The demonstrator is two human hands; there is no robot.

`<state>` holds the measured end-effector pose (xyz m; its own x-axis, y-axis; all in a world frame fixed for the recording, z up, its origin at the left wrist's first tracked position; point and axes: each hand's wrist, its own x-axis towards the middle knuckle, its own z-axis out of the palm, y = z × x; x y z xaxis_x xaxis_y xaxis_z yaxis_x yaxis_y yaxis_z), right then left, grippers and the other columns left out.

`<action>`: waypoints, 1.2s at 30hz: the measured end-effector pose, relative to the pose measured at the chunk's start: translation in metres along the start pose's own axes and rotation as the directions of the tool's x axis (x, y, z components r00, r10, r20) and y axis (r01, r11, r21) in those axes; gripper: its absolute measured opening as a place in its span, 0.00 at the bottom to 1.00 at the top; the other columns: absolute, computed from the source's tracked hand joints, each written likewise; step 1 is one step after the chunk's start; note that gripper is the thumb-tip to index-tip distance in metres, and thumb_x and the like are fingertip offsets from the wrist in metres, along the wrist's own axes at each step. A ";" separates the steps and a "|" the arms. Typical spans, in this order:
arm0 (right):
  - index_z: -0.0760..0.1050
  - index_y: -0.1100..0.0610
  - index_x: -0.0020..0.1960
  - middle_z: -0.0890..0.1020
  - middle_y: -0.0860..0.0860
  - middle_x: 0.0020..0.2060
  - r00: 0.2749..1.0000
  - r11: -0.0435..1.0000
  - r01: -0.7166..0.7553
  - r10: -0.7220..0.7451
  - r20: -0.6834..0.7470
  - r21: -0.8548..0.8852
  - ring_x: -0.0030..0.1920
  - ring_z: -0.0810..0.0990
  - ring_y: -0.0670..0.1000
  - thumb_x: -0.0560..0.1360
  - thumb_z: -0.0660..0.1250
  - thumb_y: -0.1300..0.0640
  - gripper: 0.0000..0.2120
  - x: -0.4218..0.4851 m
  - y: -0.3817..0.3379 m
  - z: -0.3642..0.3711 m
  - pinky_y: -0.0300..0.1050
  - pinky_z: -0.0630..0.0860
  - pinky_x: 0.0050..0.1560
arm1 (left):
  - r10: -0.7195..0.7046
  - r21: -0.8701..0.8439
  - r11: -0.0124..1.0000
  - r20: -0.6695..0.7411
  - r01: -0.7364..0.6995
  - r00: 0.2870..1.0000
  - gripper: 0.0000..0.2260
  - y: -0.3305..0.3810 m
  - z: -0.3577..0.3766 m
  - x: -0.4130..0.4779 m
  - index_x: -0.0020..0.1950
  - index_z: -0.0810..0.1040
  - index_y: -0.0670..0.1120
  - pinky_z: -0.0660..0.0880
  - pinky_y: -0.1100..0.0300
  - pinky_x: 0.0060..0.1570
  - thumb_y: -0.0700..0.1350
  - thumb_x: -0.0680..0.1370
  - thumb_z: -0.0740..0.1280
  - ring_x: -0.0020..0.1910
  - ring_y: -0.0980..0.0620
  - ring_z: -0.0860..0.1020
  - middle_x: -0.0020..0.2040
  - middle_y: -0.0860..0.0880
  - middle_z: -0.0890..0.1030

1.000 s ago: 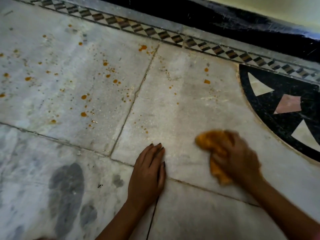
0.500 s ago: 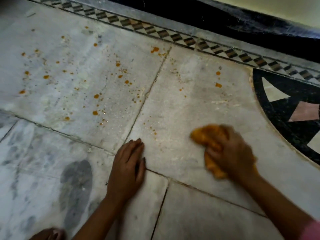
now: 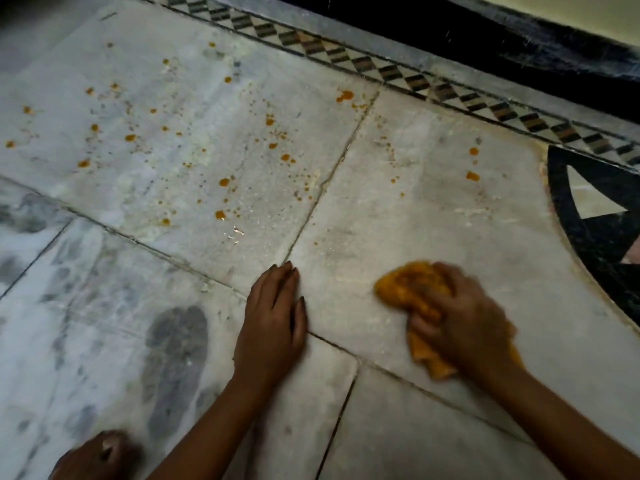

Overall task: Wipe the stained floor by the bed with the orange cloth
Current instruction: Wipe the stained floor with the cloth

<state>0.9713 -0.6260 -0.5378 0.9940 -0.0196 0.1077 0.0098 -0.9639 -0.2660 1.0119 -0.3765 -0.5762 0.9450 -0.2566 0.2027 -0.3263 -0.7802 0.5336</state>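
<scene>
1. Right now the right hand [image 3: 465, 322] has its grip clenched on the bunched orange cloth [image 3: 412, 289], fingers curled over the top of it and pressing it down onto the floor [image 3: 433, 209].
2. Ahead of the grip, a rounded lump of the cloth sticks out past the fingertips; behind the grip, a smaller fold shows under the heel of the hand, beside the wrist. Hand and cloth are slightly blurred.
3. Under the grip lies a pale marble slab, and just behind it a dark joint runs across the floor.
4. To the left of the grip, near but apart from the cloth, the left hand [image 3: 273, 320] lies flat on the floor, palm down, fingers straight and close together, holding nothing. Its fingertips reach the corner where the slab joints meet.
5. Further ahead of the grip and to its left, orange stains [image 3: 223, 183] speckle the marble in scattered drops, thickest on the slab beyond the left hand; a few drops [image 3: 472, 175] sit straight ahead of the grip.
6. To the right of the grip, a curved black inlay [image 3: 588, 237] with pale triangles cuts into the floor.
7. Far ahead, a diamond-patterned border strip [image 3: 398, 72] runs along a black band.
8. Behind and far left of the grip, a bare foot [image 3: 100, 455] shows at the bottom edge.
</scene>
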 end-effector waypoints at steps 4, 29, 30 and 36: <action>0.76 0.45 0.61 0.70 0.54 0.64 0.965 0.964 -0.258 0.254 -0.068 -0.063 0.54 0.73 0.62 0.69 0.67 0.45 0.20 0.083 -0.016 0.015 0.52 0.72 0.46 | -0.007 -0.012 1.000 -0.015 0.007 1.000 0.18 0.000 0.000 0.000 0.64 0.74 0.35 0.64 0.54 0.67 0.42 0.77 0.58 0.65 0.43 0.69 0.63 0.39 0.75; 0.71 0.42 0.61 0.72 0.54 0.61 0.953 0.958 0.283 -0.287 0.093 0.056 0.44 0.77 0.58 0.65 0.62 0.42 0.24 0.002 -0.044 0.015 0.48 0.76 0.37 | -0.043 -0.047 0.998 -0.057 0.041 0.997 0.19 -0.005 0.002 -0.002 0.63 0.75 0.35 0.63 0.48 0.66 0.41 0.77 0.55 0.67 0.44 0.66 0.63 0.39 0.75; 0.71 0.42 0.60 0.72 0.53 0.60 0.962 0.965 0.257 -0.260 0.079 0.052 0.43 0.78 0.59 0.64 0.62 0.42 0.24 -0.008 -0.028 0.007 0.49 0.77 0.36 | -0.044 -0.053 0.998 -0.054 0.041 0.998 0.19 -0.004 0.003 -0.002 0.63 0.75 0.35 0.63 0.48 0.66 0.41 0.77 0.55 0.67 0.44 0.66 0.63 0.39 0.75; 0.71 0.46 0.66 0.68 0.55 0.66 0.973 0.972 -0.228 0.226 -0.041 -0.047 0.57 0.71 0.63 0.71 0.67 0.46 0.23 0.105 -0.016 0.016 0.55 0.72 0.50 | -0.052 -0.058 0.997 -0.057 0.049 0.997 0.19 -0.001 0.003 -0.001 0.63 0.75 0.34 0.62 0.48 0.66 0.40 0.76 0.55 0.67 0.43 0.66 0.62 0.38 0.75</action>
<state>1.0777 -0.6085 -0.5377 0.9651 -0.2482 0.0834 -0.2226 -0.9455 -0.2378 1.0110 -0.3770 -0.5798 0.9580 -0.1830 0.2207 -0.2805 -0.7574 0.5896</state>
